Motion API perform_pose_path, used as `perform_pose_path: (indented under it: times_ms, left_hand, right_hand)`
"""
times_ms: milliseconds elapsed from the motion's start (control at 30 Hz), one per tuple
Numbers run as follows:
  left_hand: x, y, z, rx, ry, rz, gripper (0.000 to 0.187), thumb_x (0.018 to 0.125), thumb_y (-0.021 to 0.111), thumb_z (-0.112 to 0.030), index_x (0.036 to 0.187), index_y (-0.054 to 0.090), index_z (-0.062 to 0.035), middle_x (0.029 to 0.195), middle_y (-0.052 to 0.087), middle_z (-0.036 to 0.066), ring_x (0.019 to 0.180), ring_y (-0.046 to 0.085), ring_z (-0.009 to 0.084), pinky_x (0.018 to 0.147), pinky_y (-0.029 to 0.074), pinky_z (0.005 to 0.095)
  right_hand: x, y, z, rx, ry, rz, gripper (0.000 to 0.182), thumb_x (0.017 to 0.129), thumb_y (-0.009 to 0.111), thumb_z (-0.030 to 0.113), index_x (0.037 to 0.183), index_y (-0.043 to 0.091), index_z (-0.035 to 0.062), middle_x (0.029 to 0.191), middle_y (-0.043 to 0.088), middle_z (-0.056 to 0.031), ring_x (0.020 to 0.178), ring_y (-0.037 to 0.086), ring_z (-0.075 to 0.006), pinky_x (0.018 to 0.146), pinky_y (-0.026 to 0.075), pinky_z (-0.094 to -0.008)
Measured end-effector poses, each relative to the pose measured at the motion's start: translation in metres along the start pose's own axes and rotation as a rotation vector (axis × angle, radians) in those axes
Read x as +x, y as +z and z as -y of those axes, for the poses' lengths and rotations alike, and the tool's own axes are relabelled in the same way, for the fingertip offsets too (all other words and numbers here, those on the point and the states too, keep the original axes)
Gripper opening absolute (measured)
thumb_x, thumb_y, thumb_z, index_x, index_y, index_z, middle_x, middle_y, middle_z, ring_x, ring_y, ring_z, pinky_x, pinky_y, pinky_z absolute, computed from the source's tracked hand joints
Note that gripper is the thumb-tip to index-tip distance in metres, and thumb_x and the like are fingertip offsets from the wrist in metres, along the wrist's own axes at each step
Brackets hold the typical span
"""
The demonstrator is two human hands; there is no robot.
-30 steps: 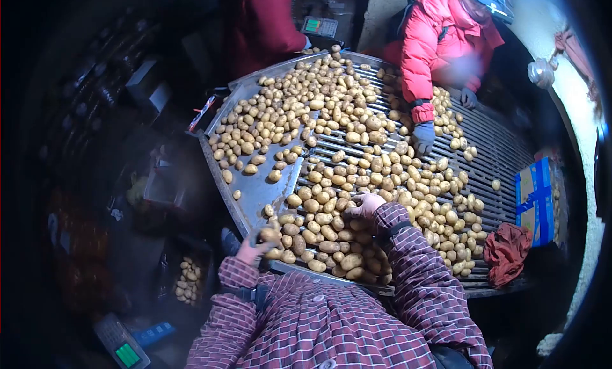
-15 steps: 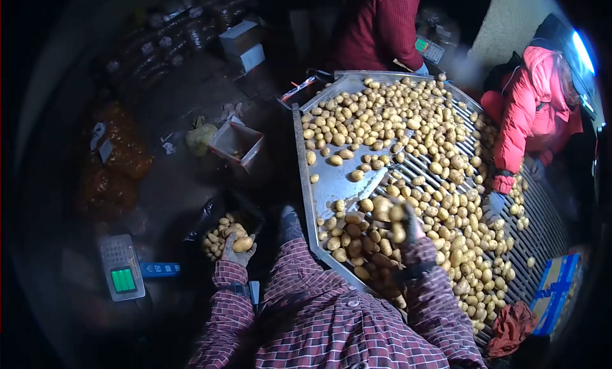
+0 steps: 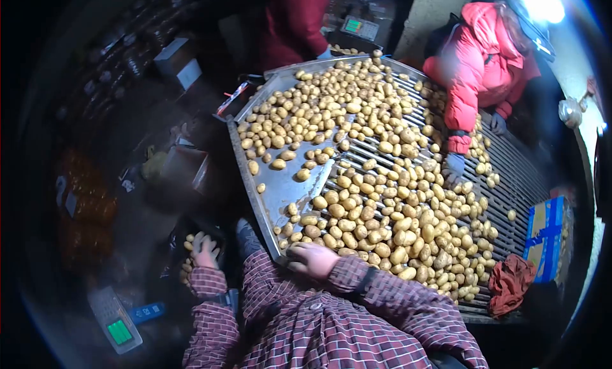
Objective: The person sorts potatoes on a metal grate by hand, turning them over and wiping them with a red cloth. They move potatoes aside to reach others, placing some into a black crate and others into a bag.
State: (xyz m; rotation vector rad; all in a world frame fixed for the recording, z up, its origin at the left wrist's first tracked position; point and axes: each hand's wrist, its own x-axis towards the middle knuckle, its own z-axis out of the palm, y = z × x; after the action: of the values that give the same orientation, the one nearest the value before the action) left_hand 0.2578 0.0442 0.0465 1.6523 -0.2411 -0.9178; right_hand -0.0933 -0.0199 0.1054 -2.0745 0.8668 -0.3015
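Observation:
My left hand [image 3: 205, 252] is down at the dark container at left, its fingers apart over the potatoes [image 3: 188, 265] inside. No potato shows in its grasp. At the near corner of the metal sorting table [image 3: 267, 194], my right hand [image 3: 313, 260] lies palm down with fingers extended, beside the closest potatoes [image 3: 347, 240]. Its palm side is hidden, but no potato is visible in it. Many loose yellow potatoes [image 3: 408, 232] cover the slatted part of the table.
Across the table, a person in a pink jacket [image 3: 468, 69] has a gloved hand [image 3: 454, 167] on the potatoes. Another stands in a dark red top [image 3: 296, 25]. Nearby are a scale [image 3: 115, 321], a taped box [image 3: 544, 239], a red cloth [image 3: 511, 283] and an open carton [image 3: 185, 168].
My right hand has come left from above the pile to the table's corner, and the potatoes it held are gone from it. My left hand no longer shows a potato. The view has shifted right.

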Motion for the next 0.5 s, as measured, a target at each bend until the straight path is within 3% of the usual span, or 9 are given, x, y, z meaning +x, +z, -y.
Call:
perform_pose_path:
  times_ms: [33,67,133,200,267,300,333,500]
  left_hand:
    - [-0.002,0.035,-0.002,0.044,0.073,0.100,0.044,0.084,0.065,-0.013,0.127,0.055,-0.0085,0.115,0.060,0.009,0.092,0.060,0.0195,0.079,0.049,0.0325]
    - [0.001,0.071,0.007,0.074,0.151,0.206,0.038,0.086,0.063,-0.009,0.123,0.058,-0.0050,0.112,0.063,0.010,0.091,0.062,0.0191,0.078,0.051,0.0277]
    - [-0.006,0.146,0.022,0.379,0.430,0.440,0.040,0.084,0.065,-0.007,0.123,0.057,-0.0012,0.112,0.065,0.012,0.100,0.063,0.0205,0.088,0.051,0.0332]
    - [-0.052,0.221,0.008,0.584,0.442,0.720,0.041,0.080,0.069,-0.007,0.120,0.059,-0.0073,0.111,0.065,0.013,0.104,0.062,0.0241,0.094,0.048,0.0372]
    - [-0.075,0.278,0.002,1.116,0.807,0.981,0.060,0.073,0.076,-0.029,0.128,0.054,-0.0221,0.138,0.044,0.014,0.126,0.044,0.0347,0.106,0.037,0.0466]
    - [-0.086,0.301,0.008,1.362,0.935,1.018,0.066,0.071,0.076,-0.041,0.131,0.052,-0.0273,0.145,0.035,0.011,0.130,0.040,0.0341,0.107,0.033,0.0518]
    - [-0.094,0.316,0.014,1.524,1.025,1.001,0.064,0.072,0.075,-0.044,0.130,0.053,-0.0281,0.143,0.038,0.010,0.126,0.043,0.0323,0.104,0.034,0.0539]
    - [-0.099,0.346,0.000,1.829,0.834,1.021,0.057,0.074,0.074,-0.050,0.123,0.058,-0.0251,0.137,0.041,0.007,0.122,0.046,0.0313,0.098,0.039,0.0530]
  right_hand:
    - [-0.022,-0.018,-0.010,-0.126,0.057,0.049,0.033,0.087,0.063,0.030,0.113,0.062,0.0096,0.107,0.061,-0.0125,0.102,0.058,-0.0315,0.088,0.048,-0.0406]
    - [-0.046,-0.035,-0.015,-0.132,0.043,-0.061,0.032,0.086,0.063,0.028,0.112,0.062,0.0096,0.105,0.061,-0.0116,0.098,0.058,-0.0305,0.087,0.048,-0.0401]
    - [-0.087,-0.055,-0.023,-0.174,0.198,-0.157,0.033,0.087,0.062,0.027,0.114,0.062,0.0081,0.107,0.062,-0.0126,0.101,0.058,-0.0309,0.088,0.048,-0.0398]
    - [-0.121,-0.069,-0.027,-0.161,0.363,-0.226,0.035,0.087,0.062,0.027,0.118,0.062,0.0087,0.112,0.062,-0.0145,0.105,0.059,-0.0322,0.092,0.048,-0.0404]
    - [-0.144,-0.069,-0.035,-0.106,0.510,-0.345,0.036,0.087,0.064,0.027,0.118,0.063,0.0089,0.116,0.063,-0.0151,0.109,0.058,-0.0325,0.094,0.047,-0.0402]
    - [-0.155,-0.062,-0.045,-0.106,0.556,-0.404,0.034,0.087,0.065,0.027,0.117,0.064,0.0093,0.117,0.063,-0.0148,0.111,0.058,-0.0322,0.097,0.047,-0.0401]
    - [-0.162,-0.059,-0.047,-0.100,0.553,-0.418,0.034,0.087,0.065,0.026,0.116,0.065,0.0097,0.117,0.063,-0.0146,0.111,0.058,-0.0320,0.097,0.047,-0.0399]
    - [-0.160,-0.062,-0.054,-0.081,0.627,-0.452,0.034,0.088,0.062,0.030,0.115,0.064,0.0103,0.116,0.063,-0.0129,0.110,0.059,-0.0295,0.094,0.047,-0.0394]
